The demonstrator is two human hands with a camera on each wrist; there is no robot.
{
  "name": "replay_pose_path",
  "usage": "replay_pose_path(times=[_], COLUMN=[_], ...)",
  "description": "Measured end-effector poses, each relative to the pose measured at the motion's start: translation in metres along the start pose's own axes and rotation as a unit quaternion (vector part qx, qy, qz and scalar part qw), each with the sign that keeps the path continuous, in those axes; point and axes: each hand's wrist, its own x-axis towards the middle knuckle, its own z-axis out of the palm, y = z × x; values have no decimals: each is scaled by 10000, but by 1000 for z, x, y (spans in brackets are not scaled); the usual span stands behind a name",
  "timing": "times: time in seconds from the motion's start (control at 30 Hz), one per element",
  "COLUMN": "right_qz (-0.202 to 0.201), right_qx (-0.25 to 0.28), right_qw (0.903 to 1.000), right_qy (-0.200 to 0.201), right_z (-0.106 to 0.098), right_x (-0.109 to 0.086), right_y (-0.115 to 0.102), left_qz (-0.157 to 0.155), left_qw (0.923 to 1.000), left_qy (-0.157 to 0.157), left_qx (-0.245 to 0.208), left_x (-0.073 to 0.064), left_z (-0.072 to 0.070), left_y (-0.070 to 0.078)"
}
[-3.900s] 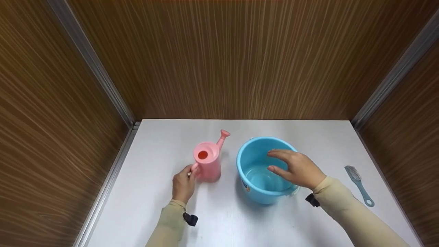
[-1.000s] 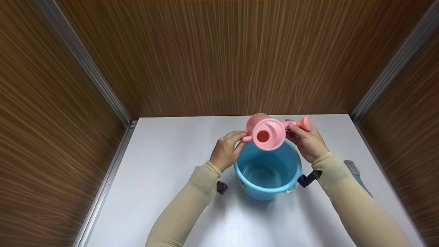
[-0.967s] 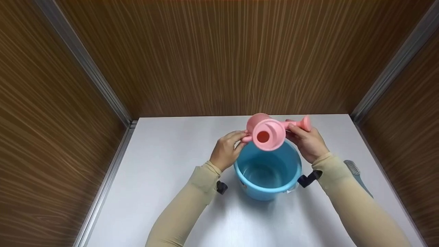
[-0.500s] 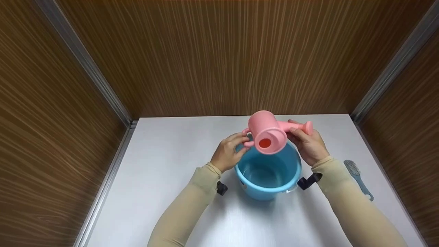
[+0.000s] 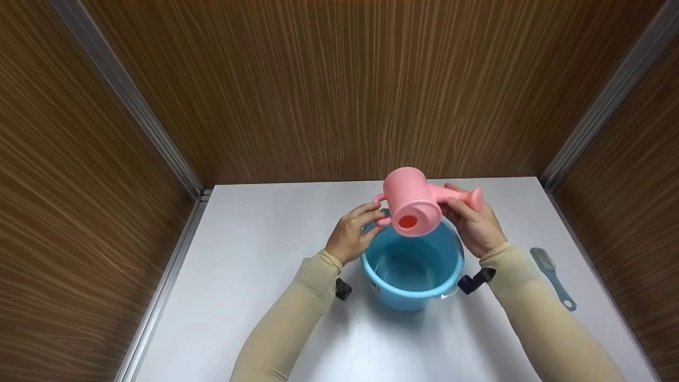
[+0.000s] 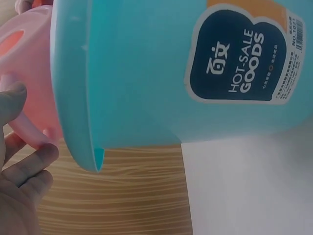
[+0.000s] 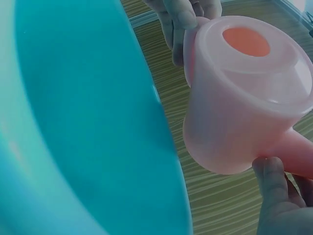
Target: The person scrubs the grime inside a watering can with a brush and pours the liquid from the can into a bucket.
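A pink watering can (image 5: 407, 192) is held tilted above the far side of a blue bucket (image 5: 406, 300), its round orange-red opening facing down toward the near side. My left hand (image 5: 352, 233) grips the can's handle, thumb and fingers around it; the left wrist view shows the fingers at the handle beside the bucket's rim. My right hand (image 5: 477, 225) pinches the spout (image 7: 296, 154) near its sprinkler head. In the right wrist view the can (image 7: 239, 103) is beyond the bucket's rim. The bucket stands upright on the white table; a label (image 6: 244, 56) shows on its side.
A grey-blue brush (image 5: 553, 278) lies on the white table (image 5: 249, 239), right of the bucket. Brown wood-grain panels (image 5: 339, 90) enclose the table at the back, left and right. A white handle fitting (image 5: 448, 293) sits at the bucket's near right rim.
The watering can was lifted from the table by its handle and brought over the bucket, where the right hand took its spout. Over the last second it has tipped further, its opening turning downward.
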Motion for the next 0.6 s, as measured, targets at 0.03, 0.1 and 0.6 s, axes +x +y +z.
replay_pose_path(times=[0.03,0.1,0.6], right_qz=[10,47,-149], right_qx=[5,13,247], right_qw=[10000,10000,9991], right_qy=[5,39,-307], right_z=[0,1,5], right_x=[0,0,1], right_y=[1,3,7], left_qz=[30,70,-4], left_qw=[10000,10000,9999], left_qy=[-8,-44,-122], left_qx=[16,21,65], left_x=[0,-1,-4], left_z=[0,0,1], left_y=[-1,-2,-6])
